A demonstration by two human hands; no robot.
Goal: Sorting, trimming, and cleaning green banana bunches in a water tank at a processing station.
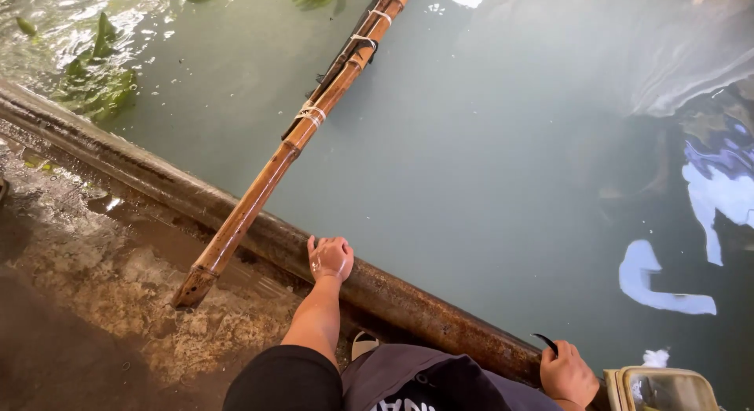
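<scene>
Left hand [331, 258] is curled into a wet fist on the rusty pipe [236, 215] that edges the pond [487, 160], its grip closed on nothing I can see. The bamboo pole [267, 183] lies just beside it to the left, apart from the fingers, its butt on the wet concrete floor [102, 285] and its length slanting out over the water. Right hand [567, 376] sits further along the pipe, grip closed around a thin dark tool [545, 343], next to a pale box [664, 387]. Green leaves [98, 81] float far off.
</scene>
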